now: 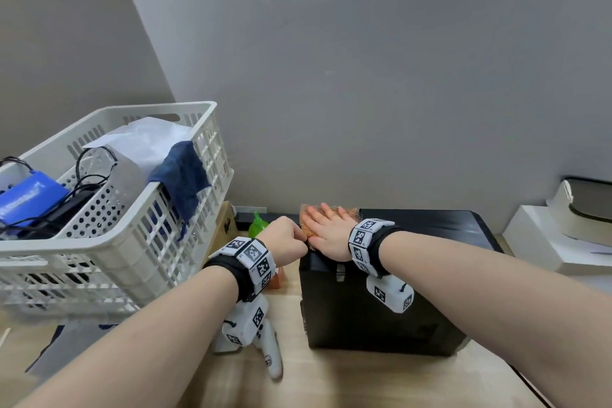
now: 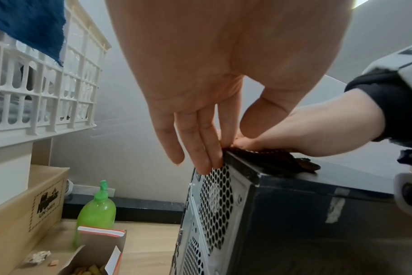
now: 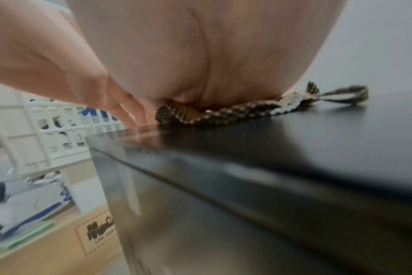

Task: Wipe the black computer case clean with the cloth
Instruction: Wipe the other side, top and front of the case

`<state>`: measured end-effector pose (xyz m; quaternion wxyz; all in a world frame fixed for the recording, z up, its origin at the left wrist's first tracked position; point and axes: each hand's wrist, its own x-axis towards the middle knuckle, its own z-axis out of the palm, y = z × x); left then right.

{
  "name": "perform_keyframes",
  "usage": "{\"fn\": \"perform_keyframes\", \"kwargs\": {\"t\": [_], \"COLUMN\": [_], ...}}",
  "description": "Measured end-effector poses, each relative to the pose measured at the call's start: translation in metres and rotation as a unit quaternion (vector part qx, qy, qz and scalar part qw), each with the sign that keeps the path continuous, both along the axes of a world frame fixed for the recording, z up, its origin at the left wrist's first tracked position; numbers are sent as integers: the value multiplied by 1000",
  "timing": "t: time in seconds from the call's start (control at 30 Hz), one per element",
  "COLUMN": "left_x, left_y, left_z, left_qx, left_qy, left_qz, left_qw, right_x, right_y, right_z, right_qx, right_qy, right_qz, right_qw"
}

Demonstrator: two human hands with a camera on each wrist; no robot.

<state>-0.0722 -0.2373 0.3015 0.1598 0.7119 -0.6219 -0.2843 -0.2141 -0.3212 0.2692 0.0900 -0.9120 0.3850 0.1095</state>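
Note:
The black computer case (image 1: 414,291) lies on the wooden table, right of centre. An orange-brown woven cloth (image 1: 305,220) sits on the far left corner of its top. My right hand (image 1: 326,225) lies flat on the cloth, fingers straight and pointing away from me. In the right wrist view the palm (image 3: 200,55) presses the cloth (image 3: 223,113) onto the case top (image 3: 270,148). My left hand (image 1: 288,240) is at the case's left top edge, beside the right hand. Its straight fingers (image 2: 207,154) lie against the perforated metal panel (image 2: 214,204), its thumb near the cloth (image 2: 270,158).
A white plastic basket (image 1: 109,242) with cables and a blue cloth (image 1: 185,175) stands at the left. A green bottle (image 2: 98,210), a cardboard box (image 2: 24,204) and a small open carton (image 2: 99,251) sit left of the case. A white controller (image 1: 270,351) lies near me. White boxes (image 1: 546,242) are at the right.

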Motion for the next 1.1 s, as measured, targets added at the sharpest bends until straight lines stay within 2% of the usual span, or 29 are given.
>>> {"fn": "perform_keyframes", "kwargs": {"t": [0.33, 0.6, 0.77, 0.97, 1.1], "left_x": [7, -19, -38, -40, -41], "left_y": [-5, -14, -12, -9, -3], "left_z": [10, 3, 2, 5, 1], "left_qx": [-51, -17, 28, 47, 37], "left_qy": [-116, -152, -232, -262, -279], "left_qz": [38, -47, -84, -109, -112], "left_qw": [991, 987, 969, 958, 953], "right_x": [-30, -60, -107, -185, -186], "right_y": [49, 70, 51, 17, 17], "right_z": [13, 11, 10, 2, -4], "right_qx": [1, -4, -4, -11, -19], "right_qy": [15, -12, 6, 4, -5], "right_qz": [97, 121, 48, -101, -158], "right_qw": [995, 993, 999, 995, 987]}}
